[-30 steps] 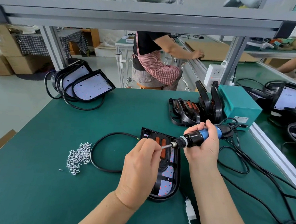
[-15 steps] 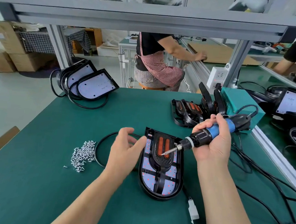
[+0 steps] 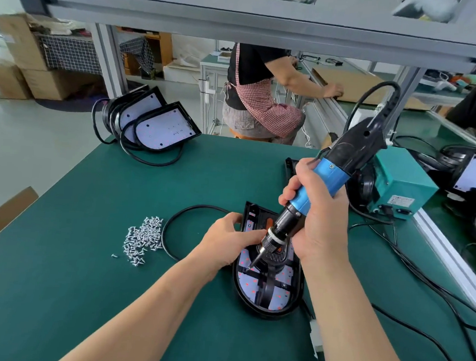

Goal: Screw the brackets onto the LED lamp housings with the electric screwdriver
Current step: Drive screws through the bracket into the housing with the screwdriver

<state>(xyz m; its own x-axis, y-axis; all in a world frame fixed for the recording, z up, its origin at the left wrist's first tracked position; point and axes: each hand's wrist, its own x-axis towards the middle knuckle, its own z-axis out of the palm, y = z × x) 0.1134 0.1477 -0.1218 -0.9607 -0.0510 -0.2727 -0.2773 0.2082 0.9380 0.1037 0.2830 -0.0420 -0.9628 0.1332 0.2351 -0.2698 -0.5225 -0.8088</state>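
A black LED lamp housing (image 3: 268, 295) lies flat on the green table (image 3: 84, 268) in front of me, with a black bracket (image 3: 270, 278) across its white LED board. My right hand (image 3: 321, 225) grips the blue and black electric screwdriver (image 3: 315, 191), which stands tilted with its bit tip down on the left side of the bracket. My left hand (image 3: 227, 241) grips the housing's left edge beside the bit. A pile of small silver screws (image 3: 142, 238) lies to the left of the housing.
Several lamp housings (image 3: 150, 123) with black cables lean at the table's far left. A teal power box (image 3: 399, 189) stands at the right, with more housings behind it. Black cables trail over the right side of the table. A person in a checked apron sits beyond the table.
My right hand has swung the screwdriver from nearly level to steeply upright, bit down on the bracket. My left hand has moved from the bit's tip to the housing's left edge.
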